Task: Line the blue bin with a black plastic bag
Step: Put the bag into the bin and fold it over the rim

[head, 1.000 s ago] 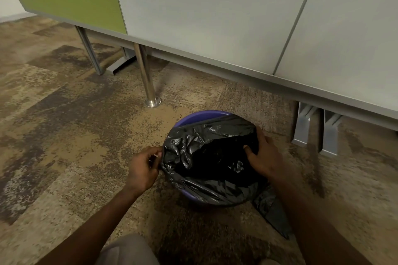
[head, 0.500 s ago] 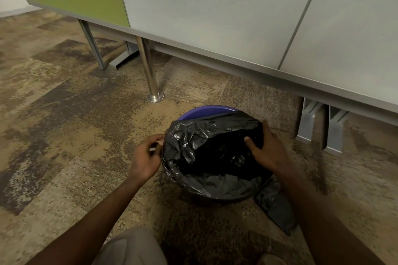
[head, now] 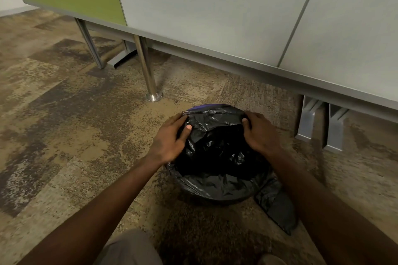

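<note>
Carpet [head: 64, 127], mottled brown and tan, carries a round blue plastic bin [head: 203, 107], which stands near the far side of the visible floor, just in front of a run of grey cabinet panels [head: 215, 11] raised on metal legs. A polished metal leg with a round foot [head: 150, 84] stands on the floor near the bin, to its left and farther away. A crinkled black plastic bag [head: 217, 157] sits in the bin's mouth and is folded over nearly the whole rim; only a thin blue arc shows at the far edge. A loose flap of the bag hangs down outside the bin at the near right and rests on the carpet. The left hand [head: 170, 137] clasps the bag at the far left of the rim, its fingers curled over the plastic and thumb pressed on top. The right hand [head: 259, 132] clasps the bag at the far right of the rim, fingers closed on the film.
</note>
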Tool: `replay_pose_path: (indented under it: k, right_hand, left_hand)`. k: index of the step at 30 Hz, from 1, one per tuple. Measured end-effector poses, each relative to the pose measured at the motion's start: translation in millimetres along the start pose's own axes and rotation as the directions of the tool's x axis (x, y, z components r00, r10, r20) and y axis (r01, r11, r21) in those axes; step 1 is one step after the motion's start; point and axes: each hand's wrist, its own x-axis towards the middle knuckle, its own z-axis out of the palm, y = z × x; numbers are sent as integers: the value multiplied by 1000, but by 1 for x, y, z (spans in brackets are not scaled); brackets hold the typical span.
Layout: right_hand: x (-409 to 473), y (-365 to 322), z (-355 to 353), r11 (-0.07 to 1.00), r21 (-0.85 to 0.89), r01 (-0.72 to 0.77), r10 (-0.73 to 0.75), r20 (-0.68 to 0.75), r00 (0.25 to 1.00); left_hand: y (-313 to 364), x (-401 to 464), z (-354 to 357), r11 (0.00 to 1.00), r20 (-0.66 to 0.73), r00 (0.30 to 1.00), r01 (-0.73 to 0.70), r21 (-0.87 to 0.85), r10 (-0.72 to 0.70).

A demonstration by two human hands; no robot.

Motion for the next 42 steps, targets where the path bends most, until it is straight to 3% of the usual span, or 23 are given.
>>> replay_pose_path:
  k: [12,14,16,18,21,28,31,33,34,36,38,39,42]
  right_hand:
    - [29,9,11,996,12,-92,89,142,986]
    - [36,8,8,995,22,-99,93,185,978]
    - [40,4,5,995,23,-98,90,221,971]
    - [40,2,6,995,10,-95,91,218,972]
    - [36,1,10,995,-64,-72,82,162,983]
    - [60,-2,8,991,-86,-100,117,223,968]
    - [55,-5,9,996,-50,-78,84,135,987]
    - [46,-5,14,997,-70,30,-33,-36,999]
    - [42,-4,15,987,-123,100,-111,-84,990]
    - [39,1,18,933,-285,220,-244,-50,969]
    - [40,9,22,866,-417,275,-277,57,959]
    - [42,13,25,847,-454,277,-262,96,960]
    - [50,16,25,841,-479,251,-204,149,968]
  left_hand:
    - [-20,47,2,946,106,971,233,-227,-214]
    - [-21,51,2,965,95,975,216,-150,-203]
    - [-17,54,1,987,51,987,146,66,-150]
    - [-5,54,3,962,21,999,26,273,-33]
    - [15,62,8,884,91,993,-107,455,74]
    - [28,92,9,964,178,981,33,264,-83]
    - [30,85,12,945,44,999,-24,325,10]
    - [34,71,17,868,-41,963,-219,446,265]
    - [37,62,20,796,14,914,-360,487,406]
    - [39,43,33,565,337,769,-632,530,543]
    - [36,34,46,356,636,672,-740,570,380]
    - [33,34,51,290,685,670,-742,604,286]
    - [25,44,50,202,643,753,-657,726,138]
